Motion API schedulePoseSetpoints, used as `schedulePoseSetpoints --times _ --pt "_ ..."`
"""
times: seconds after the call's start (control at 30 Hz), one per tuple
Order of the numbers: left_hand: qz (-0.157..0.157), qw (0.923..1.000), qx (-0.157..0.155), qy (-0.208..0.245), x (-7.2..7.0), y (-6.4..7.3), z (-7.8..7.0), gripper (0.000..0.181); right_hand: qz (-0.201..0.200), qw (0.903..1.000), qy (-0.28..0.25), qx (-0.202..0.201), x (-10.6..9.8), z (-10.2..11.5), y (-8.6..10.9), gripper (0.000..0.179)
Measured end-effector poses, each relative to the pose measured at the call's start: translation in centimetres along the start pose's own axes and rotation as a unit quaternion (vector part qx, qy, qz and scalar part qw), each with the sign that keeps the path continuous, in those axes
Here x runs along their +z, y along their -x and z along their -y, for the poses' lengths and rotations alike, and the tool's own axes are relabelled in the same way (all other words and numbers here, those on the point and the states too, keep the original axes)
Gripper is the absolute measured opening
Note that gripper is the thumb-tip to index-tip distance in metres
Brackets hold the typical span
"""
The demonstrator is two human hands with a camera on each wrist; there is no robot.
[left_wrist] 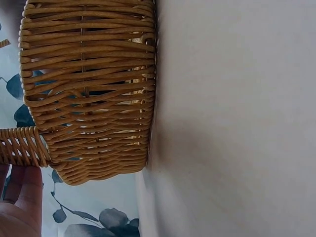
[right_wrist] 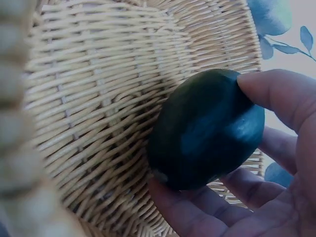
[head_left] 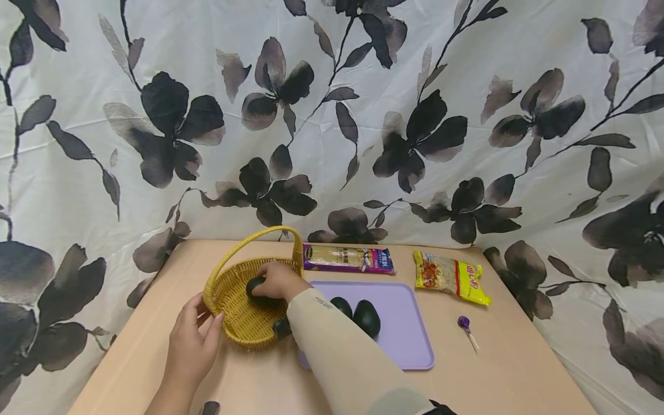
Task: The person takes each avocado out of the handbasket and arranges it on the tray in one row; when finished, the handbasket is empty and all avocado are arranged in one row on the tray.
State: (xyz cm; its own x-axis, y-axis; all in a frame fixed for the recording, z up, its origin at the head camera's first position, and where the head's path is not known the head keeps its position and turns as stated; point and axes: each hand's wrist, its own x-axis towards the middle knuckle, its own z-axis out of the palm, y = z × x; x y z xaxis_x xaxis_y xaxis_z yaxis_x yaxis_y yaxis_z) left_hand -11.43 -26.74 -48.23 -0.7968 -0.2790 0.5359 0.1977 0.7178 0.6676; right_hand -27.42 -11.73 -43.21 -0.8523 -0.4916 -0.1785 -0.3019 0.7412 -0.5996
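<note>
A yellow wicker basket (head_left: 244, 331) with an arched handle stands on the left part of the table. My left hand (head_left: 193, 340) grips it at the left foot of the handle; in the left wrist view, fingers (left_wrist: 29, 190) lie against the woven handle (left_wrist: 22, 146). Inside the basket, my right hand (head_left: 280, 280) holds a dark green avocado (right_wrist: 207, 131) between thumb and fingers. The right wrist view shows bare weave beside that avocado. Two more avocados (head_left: 367, 319) lie on a lilac tray (head_left: 407, 323), one partly covered by my right sleeve.
Behind the tray lies a purple pack of noodles (head_left: 342, 258). Farther right are a yellow-and-red food bag (head_left: 450, 278) and a purple-wrapped lollipop (head_left: 465, 325). A floral cloth (head_left: 332, 127) hangs behind the table.
</note>
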Motion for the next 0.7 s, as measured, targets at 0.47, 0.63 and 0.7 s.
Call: schedulePoseSetpoints --times 0.47,0.63,0.7 --pt "-0.004 1.0000 0.004 0.005 0.0 0.1 0.0 0.057 -0.012 0.9877 -0.150 -0.042 -2.1 -2.1 0.8 0.039" --pt "-0.006 1.0000 0.003 0.002 0.0 0.1 0.1 0.057 -0.008 0.9824 -0.182 -0.043 -2.7 -2.2 1.6 0.044" --pt "-0.006 1.0000 0.003 0.000 0.1 0.1 0.1 0.057 -0.007 0.9798 -0.194 -0.049 -3.0 -2.2 1.9 0.047"
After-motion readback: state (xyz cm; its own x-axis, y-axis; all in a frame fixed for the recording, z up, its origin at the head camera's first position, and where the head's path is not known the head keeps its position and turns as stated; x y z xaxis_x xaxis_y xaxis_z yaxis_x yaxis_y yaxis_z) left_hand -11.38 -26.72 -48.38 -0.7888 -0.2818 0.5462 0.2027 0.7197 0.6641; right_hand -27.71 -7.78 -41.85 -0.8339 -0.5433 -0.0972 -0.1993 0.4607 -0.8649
